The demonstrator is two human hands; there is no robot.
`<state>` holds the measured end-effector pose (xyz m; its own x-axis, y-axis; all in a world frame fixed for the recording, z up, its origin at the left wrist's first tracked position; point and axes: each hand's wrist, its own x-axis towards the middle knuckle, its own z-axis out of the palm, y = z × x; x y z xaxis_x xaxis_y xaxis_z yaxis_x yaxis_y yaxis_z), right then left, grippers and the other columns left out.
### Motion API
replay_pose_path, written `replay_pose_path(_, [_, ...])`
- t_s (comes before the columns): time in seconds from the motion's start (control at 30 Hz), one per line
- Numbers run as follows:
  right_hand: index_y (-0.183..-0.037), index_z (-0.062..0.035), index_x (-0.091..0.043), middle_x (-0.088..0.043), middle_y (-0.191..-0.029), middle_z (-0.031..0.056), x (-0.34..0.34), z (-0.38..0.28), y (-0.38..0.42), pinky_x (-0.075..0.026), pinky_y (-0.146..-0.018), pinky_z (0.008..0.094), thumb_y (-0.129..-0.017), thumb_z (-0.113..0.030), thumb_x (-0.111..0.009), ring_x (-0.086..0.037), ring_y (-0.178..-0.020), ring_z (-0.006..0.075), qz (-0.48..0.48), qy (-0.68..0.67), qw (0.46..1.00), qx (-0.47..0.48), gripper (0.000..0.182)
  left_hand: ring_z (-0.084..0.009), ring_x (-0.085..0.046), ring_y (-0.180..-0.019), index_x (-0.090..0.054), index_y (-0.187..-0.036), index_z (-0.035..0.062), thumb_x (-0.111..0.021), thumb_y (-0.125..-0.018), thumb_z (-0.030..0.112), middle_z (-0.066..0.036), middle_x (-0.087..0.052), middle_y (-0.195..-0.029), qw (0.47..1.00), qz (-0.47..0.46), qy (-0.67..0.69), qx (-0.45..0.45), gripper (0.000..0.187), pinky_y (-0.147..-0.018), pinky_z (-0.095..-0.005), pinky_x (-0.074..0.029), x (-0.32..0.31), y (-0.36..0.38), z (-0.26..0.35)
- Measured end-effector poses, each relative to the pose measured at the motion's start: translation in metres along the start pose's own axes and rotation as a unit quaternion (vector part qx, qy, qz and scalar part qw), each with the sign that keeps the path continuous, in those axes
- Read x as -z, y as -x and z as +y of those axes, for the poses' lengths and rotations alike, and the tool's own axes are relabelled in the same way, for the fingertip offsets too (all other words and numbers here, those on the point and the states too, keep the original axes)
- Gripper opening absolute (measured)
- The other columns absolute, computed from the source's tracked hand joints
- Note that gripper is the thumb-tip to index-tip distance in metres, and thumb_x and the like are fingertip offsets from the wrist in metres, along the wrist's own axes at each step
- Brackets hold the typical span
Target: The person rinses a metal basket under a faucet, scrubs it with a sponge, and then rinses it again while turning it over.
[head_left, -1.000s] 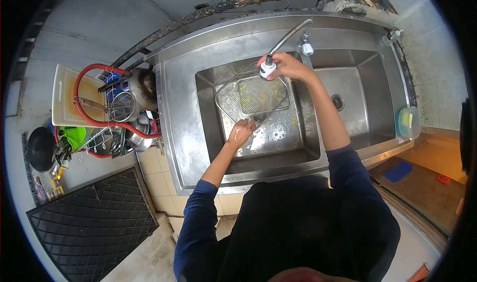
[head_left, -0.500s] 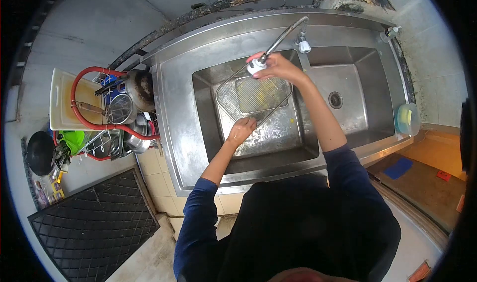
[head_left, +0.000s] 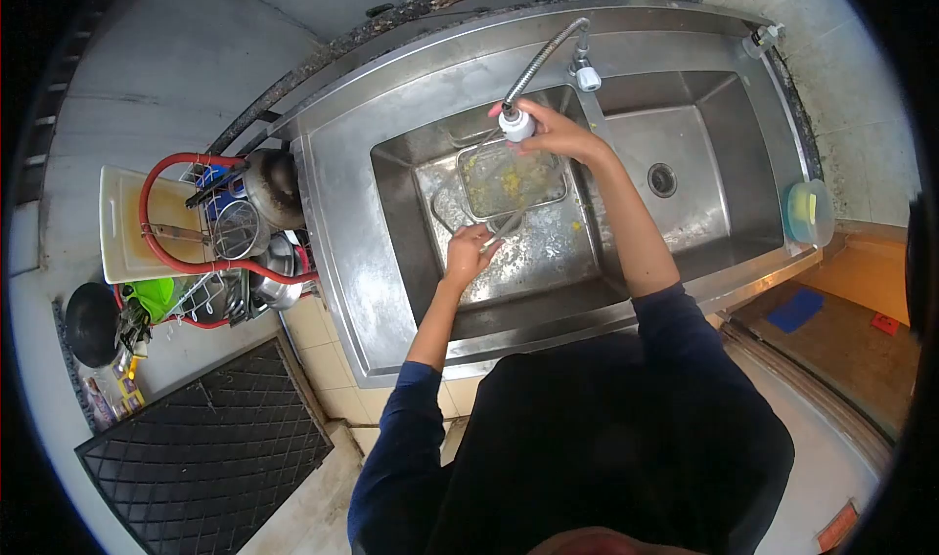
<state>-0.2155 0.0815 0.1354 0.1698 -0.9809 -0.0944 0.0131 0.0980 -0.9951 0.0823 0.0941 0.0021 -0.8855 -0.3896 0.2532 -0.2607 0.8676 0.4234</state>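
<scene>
My right hand [head_left: 559, 133] is wrapped around the white spray head [head_left: 516, 126] on the end of the flexible metal faucet hose [head_left: 541, 67], over the left sink basin. Lower in that basin, my left hand [head_left: 469, 252] is closed on the rim of a wire-mesh rack [head_left: 506, 227]. The rack is tilted steeply, so only parts of its frame stand out. Behind it, a rectangular tray [head_left: 476, 205] sits at the basin's far side with yellow food bits [head_left: 512, 179] in it. Any water stream is hard to make out.
The right basin [head_left: 693, 178] has a round drain [head_left: 662, 179]. A tap handle [head_left: 587, 78] stands behind the divider. A tub with a sponge [head_left: 808, 213] is at the right edge. On the left are a dish rack with a red rim [head_left: 161, 247], a pot [head_left: 271, 188] and a cutting board [head_left: 122, 222].
The mesh rack has gone from lying broad-side up to steeply tilted, uncovering the tray behind it. My right hand and the spray head shifted slightly right.
</scene>
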Motion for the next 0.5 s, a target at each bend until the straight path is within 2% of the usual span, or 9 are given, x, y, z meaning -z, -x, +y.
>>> replay_pose_path(0.03, [-0.132, -0.0105, -0.044, -0.056, -0.117, 0.0076, 0.003, 0.008, -0.001, -0.052, -0.090, 0.0353, -0.079, -0.003, -0.062, -0.058, -0.112, 0.0203, 0.001, -0.002, 1.000, 0.000, 0.057, -0.0212, -0.059, -0.070, -0.064, -0.075, 0.0041, -0.071, -0.071, 0.012, -0.005, -0.060, -0.075, 0.986, 0.046, 0.111, 0.114, 0.011, -0.065, -0.0325, -0.046, 0.001, -0.001, 0.000])
replay_pose_path(0.07, [-0.133, -0.0072, -0.042, -0.054, -0.122, 0.0108, 0.006, 0.016, 0.000, -0.051, -0.092, 0.0390, -0.079, -0.001, -0.060, -0.056, -0.114, 0.0233, 0.010, -0.175, 0.984, -0.016, 0.058, -0.0194, -0.060, -0.067, -0.065, -0.073, 0.0020, -0.072, -0.072, 0.009, -0.006, -0.061, -0.071, 0.945, 0.089, 0.219, 0.226, 0.010, -0.065, -0.0313, -0.046, 0.002, -0.002, 0.000])
replay_pose_path(0.1, [-0.134, -0.0038, -0.040, -0.052, -0.128, 0.0140, 0.007, 0.025, 0.001, -0.050, -0.095, 0.0428, -0.078, 0.001, -0.057, -0.055, -0.116, 0.0264, 0.020, -0.343, 0.939, -0.030, 0.058, -0.0177, -0.060, -0.064, -0.066, -0.070, -0.0001, -0.072, -0.072, 0.006, -0.007, -0.062, -0.068, 0.878, 0.129, 0.320, 0.333, 0.010, -0.064, -0.0300, -0.046, 0.002, -0.003, 0.001])
replay_pose_path(0.17, [-0.134, 0.0037, -0.037, -0.046, -0.135, 0.0206, -0.003, 0.049, -0.007, -0.047, -0.098, 0.0471, -0.083, 0.001, -0.048, -0.052, -0.118, 0.0321, 0.047, -0.345, 0.937, -0.021, 0.053, -0.0164, -0.058, -0.058, -0.065, -0.068, -0.0045, -0.068, -0.073, 0.000, -0.009, -0.062, -0.063, 0.695, 0.286, 0.481, 0.452, 0.008, -0.060, -0.0292, -0.046, -0.007, -0.006, -0.005])
replay_pose_path(0.23, [-0.133, 0.0049, -0.037, -0.050, -0.128, 0.0202, -0.013, 0.066, -0.017, -0.047, -0.100, 0.0481, -0.089, -0.009, -0.047, -0.053, -0.115, 0.0328, -0.025, -0.595, 0.803, -0.016, 0.047, -0.0161, -0.056, -0.055, -0.066, -0.073, -0.0065, -0.068, -0.078, 0.006, -0.011, -0.061, -0.062, 0.580, 0.337, 0.543, 0.504, 0.014, -0.059, -0.0283, -0.045, -0.012, -0.001, -0.010])
replay_pose_path(0.3, [-0.131, 0.0061, -0.038, -0.049, -0.128, 0.0223, -0.027, 0.078, -0.033, -0.046, -0.101, 0.0478, -0.092, -0.011, -0.043, -0.053, -0.116, 0.0340, 0.022, -0.641, 0.766, -0.043, 0.043, -0.0142, -0.052, -0.050, -0.063, -0.069, -0.0020, -0.067, -0.083, 0.017, -0.008, -0.059, -0.059, 0.560, 0.362, 0.550, 0.502, 0.024, -0.053, -0.0280, -0.043, -0.027, 0.002, -0.019])
replay_pose_path(0.33, [-0.129, 0.0072, -0.039, -0.049, -0.127, 0.0244, -0.035, 0.086, -0.041, -0.046, -0.102, 0.0474, -0.095, -0.013, -0.040, -0.053, -0.116, 0.0352, 0.068, -0.683, 0.724, -0.070, 0.040, -0.0134, -0.049, -0.047, -0.061, -0.067, 0.0017, -0.065, -0.086, 0.023, -0.006, -0.056, -0.056, 0.494, 0.363, 0.623, 0.485, 0.029, -0.050, -0.0272, -0.040, -0.031, 0.004, -0.023])
replay_pose_path(0.37, [-0.129, 0.0072, -0.039, -0.049, -0.127, 0.0244, -0.041, 0.093, -0.049, -0.046, -0.102, 0.0474, -0.095, -0.013, -0.040, -0.053, -0.116, 0.0352, 0.067, -0.686, 0.720, -0.076, 0.040, -0.0125, -0.046, -0.045, -0.058, -0.065, 0.0054, -0.064, -0.088, 0.029, -0.003, -0.052, -0.053, 0.421, 0.363, 0.689, 0.464, 0.034, -0.047, -0.0263, -0.037, -0.036, 0.006, -0.025])
replay_pose_path(0.5, [-0.130, 0.0076, -0.039, -0.045, -0.133, 0.0265, -0.040, 0.122, -0.081, -0.049, -0.100, 0.0432, -0.100, -0.011, -0.034, -0.051, -0.119, 0.0367, 0.156, -0.653, 0.735, -0.096, 0.035, -0.0113, -0.039, -0.042, -0.055, -0.076, 0.0139, -0.066, -0.087, 0.038, 0.004, -0.045, -0.050, 0.312, 0.355, 0.723, 0.504, 0.029, -0.041, -0.0247, -0.031, -0.052, -0.008, -0.020])
